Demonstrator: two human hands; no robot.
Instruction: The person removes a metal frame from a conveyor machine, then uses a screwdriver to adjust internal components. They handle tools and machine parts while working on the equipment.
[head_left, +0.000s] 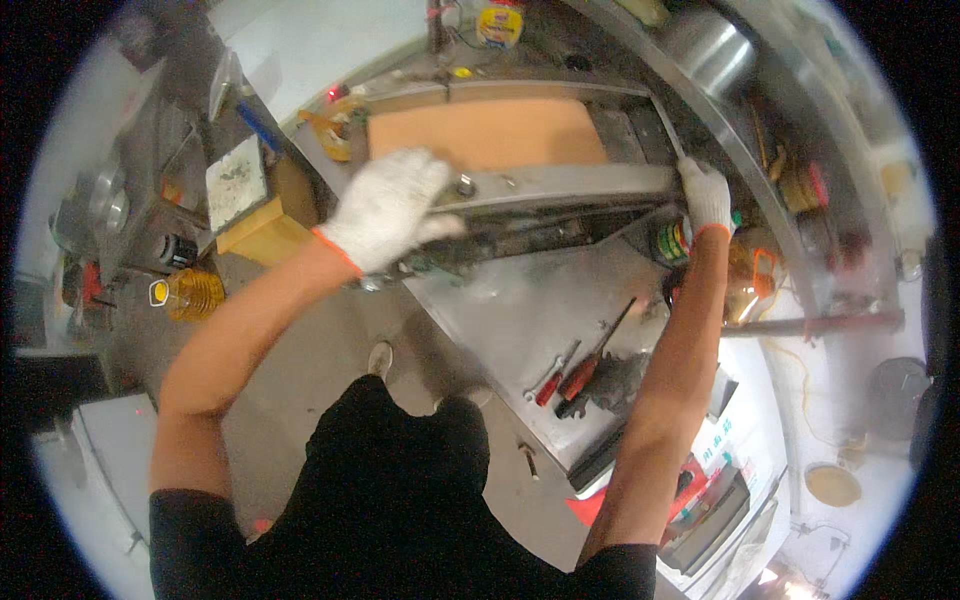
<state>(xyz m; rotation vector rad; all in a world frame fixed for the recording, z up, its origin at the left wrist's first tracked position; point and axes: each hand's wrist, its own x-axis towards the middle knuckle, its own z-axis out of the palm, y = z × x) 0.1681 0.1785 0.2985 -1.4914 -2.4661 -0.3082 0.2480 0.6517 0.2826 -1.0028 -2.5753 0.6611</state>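
Observation:
A metal appliance housing (570, 180) with an orange-tan panel (487, 133) set in its upper face rests across the steel worktop (487, 322). My left hand (394, 206), in a white knit glove with an orange cuff, is over its left end. The thumb stands apart from the fingers, with nothing visible between them; the fingers are blurred. Just right of the fingers is a small round metal fitting (465, 184). My right hand (705, 195), gloved alike, closes on the housing's right end. Its fingertips are partly hidden. Dark parts (540, 238) show along the housing's near side.
On the worktop lie a red-handled screwdriver (581, 379), a smaller red-handled tool (551, 386) and a wrench (531, 394). A hammer (529, 461) is on the floor. Oil jugs (196, 294) stand left and right. A metal rail (720, 127) crosses the right side.

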